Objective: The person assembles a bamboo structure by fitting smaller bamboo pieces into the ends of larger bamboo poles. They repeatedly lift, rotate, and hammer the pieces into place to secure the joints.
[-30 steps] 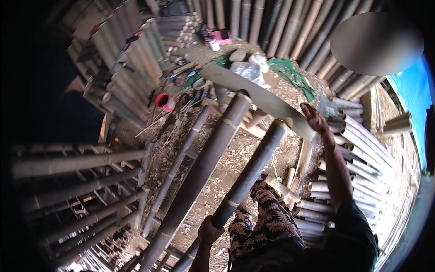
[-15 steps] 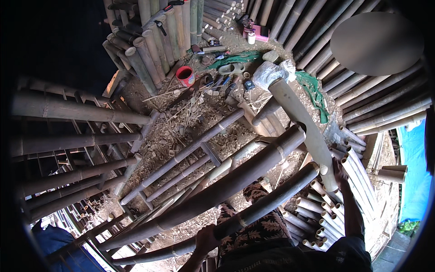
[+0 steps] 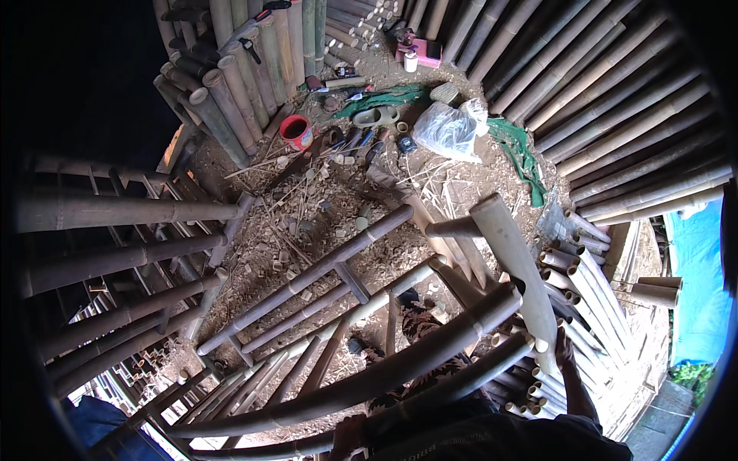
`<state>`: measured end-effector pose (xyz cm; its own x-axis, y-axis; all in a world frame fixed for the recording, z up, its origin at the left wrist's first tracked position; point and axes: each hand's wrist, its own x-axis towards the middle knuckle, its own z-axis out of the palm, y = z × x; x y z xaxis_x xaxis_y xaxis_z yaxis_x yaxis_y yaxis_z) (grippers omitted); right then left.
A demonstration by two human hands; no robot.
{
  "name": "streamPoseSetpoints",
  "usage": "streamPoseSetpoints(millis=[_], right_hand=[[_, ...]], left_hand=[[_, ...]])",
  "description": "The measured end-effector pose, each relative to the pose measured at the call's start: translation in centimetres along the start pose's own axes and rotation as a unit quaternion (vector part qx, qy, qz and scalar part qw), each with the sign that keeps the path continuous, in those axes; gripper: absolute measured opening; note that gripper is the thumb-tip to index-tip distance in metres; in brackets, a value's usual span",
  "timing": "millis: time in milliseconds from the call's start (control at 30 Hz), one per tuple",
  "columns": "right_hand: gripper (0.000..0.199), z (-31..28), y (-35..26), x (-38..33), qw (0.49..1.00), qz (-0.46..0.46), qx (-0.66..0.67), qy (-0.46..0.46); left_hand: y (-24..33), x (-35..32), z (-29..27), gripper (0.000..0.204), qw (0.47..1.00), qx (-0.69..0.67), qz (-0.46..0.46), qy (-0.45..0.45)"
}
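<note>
My left hand (image 3: pixel 350 432) is closed round the nearer dark bamboo pole (image 3: pixel 492 365), low in the picture and close to my body. My right hand (image 3: pixel 566 352) grips the near end of a pale bamboo post (image 3: pixel 503 238), though part of its fingers is hidden. A second, thicker dark bamboo pole (image 3: pixel 400 365) runs alongside the first, and its right end meets a hole in the post. A short bamboo rail (image 3: pixel 452 227) joins the post's far end. Thinner bamboo bars (image 3: pixel 315 276) of the same frame stretch away to the left.
Bamboo frames (image 3: pixel 131 211) stand at the left, and long poles (image 3: pixel 607 115) lean at the upper right. Cut bamboo tubes (image 3: pixel 592 307) are stacked beside my right arm. A red bucket (image 3: pixel 296 133), a plastic bag (image 3: pixel 450 131) and tools (image 3: pixel 357 142) lie on the chip-strewn ground.
The post and the right ends of both dark poles have come down toward me, with both hands still holding on. The post now stands clear of the plastic bag in view.
</note>
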<state>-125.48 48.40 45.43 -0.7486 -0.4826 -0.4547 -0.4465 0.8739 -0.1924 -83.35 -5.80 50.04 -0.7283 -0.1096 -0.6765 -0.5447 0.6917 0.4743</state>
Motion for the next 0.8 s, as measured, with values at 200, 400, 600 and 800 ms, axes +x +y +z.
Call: streamPoseSetpoints(millis=[200, 400, 600, 800], right_hand=[[0.068, 2.3, -0.6, 0.6, 0.936, 0.216, 0.279, 0.021], [0.084, 5.2, 1.7, 4.7, 0.868, 0.388, 0.310, 0.017], [0.054, 3.3, 1.3, 6.6, 0.970, 0.103, 0.202, 0.087], [0.068, -9.0, -14.4, 14.5, 0.951, 0.272, 0.147, -0.010]], left_hand=[[0.1, 0.5, 4.0, 0.040, 1.000, 0.013, 0.006, 0.018], [-1.0, 3.8, 6.0, 0.045, 0.999, -0.012, 0.021, -0.026], [-0.7, 4.7, 0.6, 0.046, 0.997, -0.015, -0.041, -0.060], [-0.9, 7.1, -4.9, 0.063, 0.992, -0.075, -0.081, -0.055]])
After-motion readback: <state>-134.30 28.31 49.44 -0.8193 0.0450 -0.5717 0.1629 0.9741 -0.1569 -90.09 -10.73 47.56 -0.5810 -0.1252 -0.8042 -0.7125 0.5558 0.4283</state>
